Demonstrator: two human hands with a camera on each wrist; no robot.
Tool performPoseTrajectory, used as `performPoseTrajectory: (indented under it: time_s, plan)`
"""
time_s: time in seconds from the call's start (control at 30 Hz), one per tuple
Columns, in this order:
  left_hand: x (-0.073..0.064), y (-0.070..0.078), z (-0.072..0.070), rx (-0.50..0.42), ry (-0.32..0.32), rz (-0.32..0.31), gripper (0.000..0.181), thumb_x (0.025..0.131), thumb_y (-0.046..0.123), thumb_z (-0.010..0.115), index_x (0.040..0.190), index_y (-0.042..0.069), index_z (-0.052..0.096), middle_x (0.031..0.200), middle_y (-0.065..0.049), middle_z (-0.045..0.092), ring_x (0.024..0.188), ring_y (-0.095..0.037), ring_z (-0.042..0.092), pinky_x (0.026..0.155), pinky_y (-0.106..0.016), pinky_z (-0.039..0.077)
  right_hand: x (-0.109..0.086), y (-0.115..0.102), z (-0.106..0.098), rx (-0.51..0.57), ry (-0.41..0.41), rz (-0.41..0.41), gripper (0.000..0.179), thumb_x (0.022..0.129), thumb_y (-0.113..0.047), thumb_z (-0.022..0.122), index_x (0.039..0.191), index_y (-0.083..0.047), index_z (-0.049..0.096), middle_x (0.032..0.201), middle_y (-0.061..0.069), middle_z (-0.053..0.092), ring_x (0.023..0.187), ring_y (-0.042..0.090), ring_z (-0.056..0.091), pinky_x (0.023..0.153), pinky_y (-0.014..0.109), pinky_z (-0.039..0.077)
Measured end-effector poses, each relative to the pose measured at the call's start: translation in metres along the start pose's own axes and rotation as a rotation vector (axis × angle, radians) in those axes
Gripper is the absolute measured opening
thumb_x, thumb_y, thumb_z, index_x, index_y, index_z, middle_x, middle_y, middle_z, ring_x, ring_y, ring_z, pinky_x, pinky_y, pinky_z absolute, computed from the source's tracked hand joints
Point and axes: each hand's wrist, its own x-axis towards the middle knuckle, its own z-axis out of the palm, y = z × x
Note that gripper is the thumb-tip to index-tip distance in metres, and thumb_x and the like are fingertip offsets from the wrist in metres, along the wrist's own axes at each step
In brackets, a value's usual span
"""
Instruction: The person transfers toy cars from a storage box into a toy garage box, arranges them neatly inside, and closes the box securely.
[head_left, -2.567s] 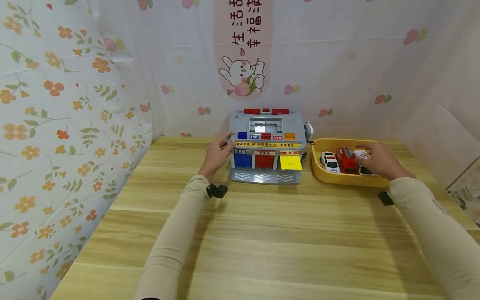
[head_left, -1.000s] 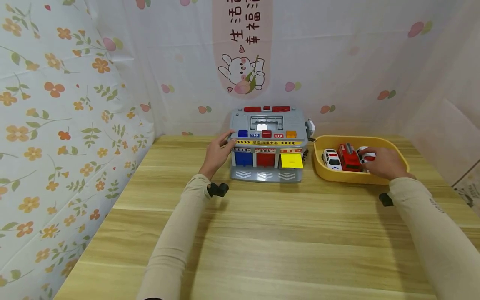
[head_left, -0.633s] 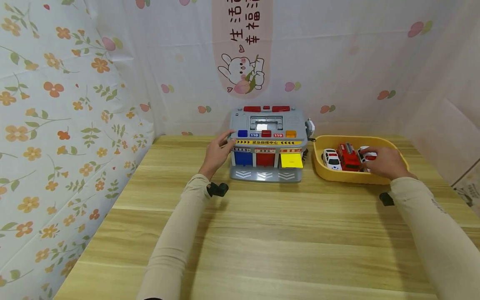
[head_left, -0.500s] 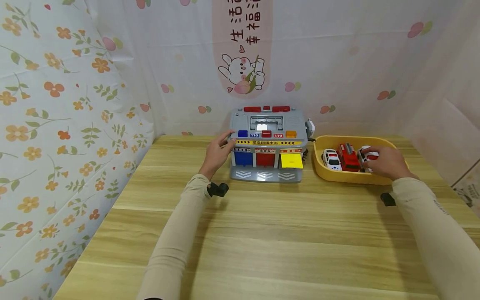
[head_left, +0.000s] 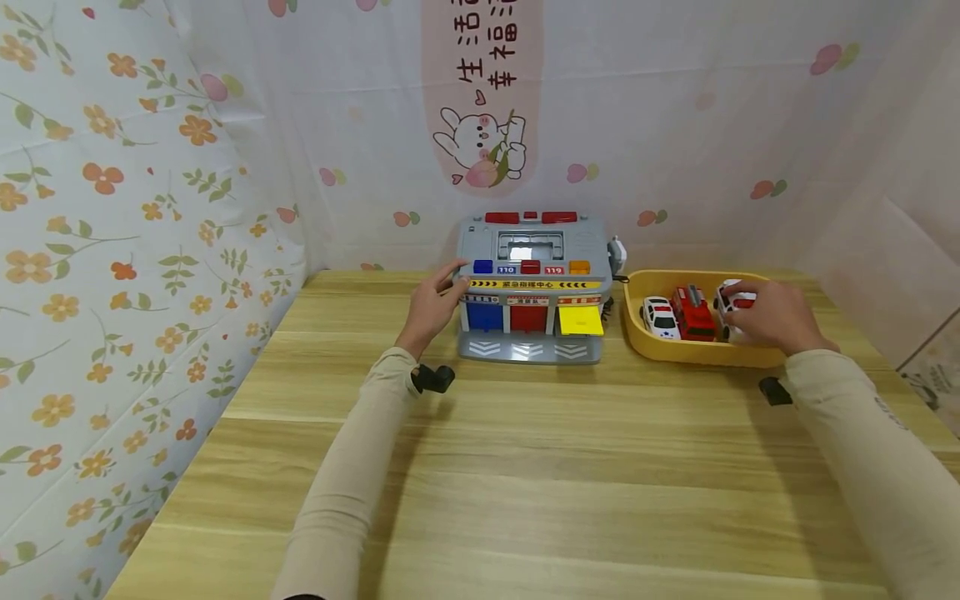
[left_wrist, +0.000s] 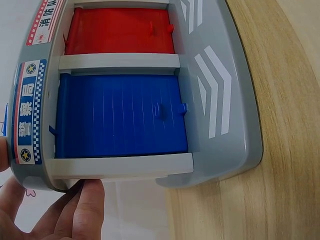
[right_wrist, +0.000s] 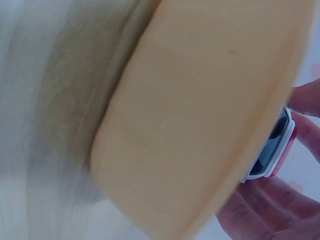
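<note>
A grey toy emergency station (head_left: 532, 242) stands at the back of the table in the head view. Its blue door (left_wrist: 122, 115) and red door (left_wrist: 120, 30) are down, while the yellow door (head_left: 580, 320) is raised. My left hand (head_left: 433, 308) grips the station's left upper edge, its fingers against the side wall in the left wrist view. Inside the yellow bin (head_left: 701, 354), my right hand (head_left: 783, 317) pinches a white-and-red toy car (head_left: 727, 310) between thumb and fingers. The right wrist view has this toy car (right_wrist: 272, 145) beyond the bin's rim, partly hidden.
A white toy police car (head_left: 661, 318) and a red toy fire truck (head_left: 694, 313) lie in the bin, left of my right hand. A white part (head_left: 617, 255) hangs on the station's right side. A printed cloth (head_left: 360, 167) backs the wooden table (head_left: 480, 467).
My right hand has shifted slightly right with the white-and-red toy car, opening a small gap beside the fire truck. The left hand has stayed on the station.
</note>
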Motion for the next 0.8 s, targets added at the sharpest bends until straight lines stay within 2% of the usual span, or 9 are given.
performPoseTrajectory:
  time_s: [0.13, 0.27, 0.4, 0.53, 0.63, 0.8]
  plan:
    - [0.0, 0.0, -0.001, -0.011, -0.006, -0.003, 0.04, 0.1, 0.04, 0.057, 0.139, 0.034, 0.058, 0.15, -0.013, 0.053, 0.139, -0.029, 0.053, 0.105, -0.049, 0.052, -0.002, -0.008, -0.003, 0.001, 0.0, 0.005, 0.048, 0.089, -0.025, 0.068, 0.127, 0.002, 0.061, 0.12, 0.041, 0.058, 0.103, 0.053, 0.047, 0.082, 0.058, 0.042]
    - [0.001, 0.0, -0.001, -0.021, -0.009, -0.004, 0.039, 0.1, 0.04, 0.057, 0.139, 0.033, 0.059, 0.149, -0.015, 0.054, 0.139, -0.029, 0.053, 0.103, -0.047, 0.053, -0.004, -0.017, -0.005, 0.003, 0.013, 0.001, 0.047, 0.088, -0.024, 0.069, 0.127, 0.001, 0.062, 0.114, 0.038, 0.061, 0.095, 0.047, 0.047, 0.069, 0.046, 0.043]
    - [0.002, 0.0, -0.001, -0.029, -0.011, -0.004, 0.039, 0.1, 0.039, 0.058, 0.139, 0.033, 0.059, 0.149, -0.016, 0.054, 0.137, -0.028, 0.055, 0.102, -0.046, 0.054, -0.006, -0.028, -0.008, 0.0, 0.038, -0.027, 0.044, 0.087, -0.022, 0.069, 0.126, -0.001, 0.064, 0.119, 0.037, 0.062, 0.097, 0.047, 0.049, 0.073, 0.049, 0.044]
    - [0.002, 0.0, -0.001, -0.038, -0.013, -0.01, 0.039, 0.1, 0.038, 0.058, 0.138, 0.033, 0.059, 0.147, -0.016, 0.055, 0.135, -0.026, 0.057, 0.101, -0.046, 0.054, -0.009, -0.042, -0.011, 0.009, 0.054, -0.055, 0.044, 0.087, -0.022, 0.069, 0.126, -0.001, 0.064, 0.12, 0.038, 0.062, 0.1, 0.049, 0.049, 0.081, 0.056, 0.041]
    - [0.002, 0.0, -0.001, -0.045, -0.01, -0.021, 0.038, 0.1, 0.038, 0.058, 0.138, 0.034, 0.059, 0.146, -0.016, 0.057, 0.132, -0.025, 0.059, 0.098, -0.043, 0.055, -0.012, -0.052, -0.013, 0.011, 0.03, -0.065, 0.046, 0.088, -0.023, 0.069, 0.129, -0.002, 0.062, 0.118, 0.038, 0.063, 0.096, 0.049, 0.05, 0.08, 0.057, 0.041]
    - [0.001, 0.001, 0.0, -0.053, -0.004, -0.022, 0.037, 0.1, 0.038, 0.059, 0.137, 0.034, 0.06, 0.144, -0.015, 0.059, 0.123, -0.023, 0.063, 0.088, -0.035, 0.054, -0.017, -0.064, -0.014, 0.018, -0.015, -0.087, 0.05, 0.089, -0.025, 0.07, 0.132, -0.002, 0.06, 0.12, 0.037, 0.062, 0.093, 0.045, 0.052, 0.077, 0.055, 0.051]
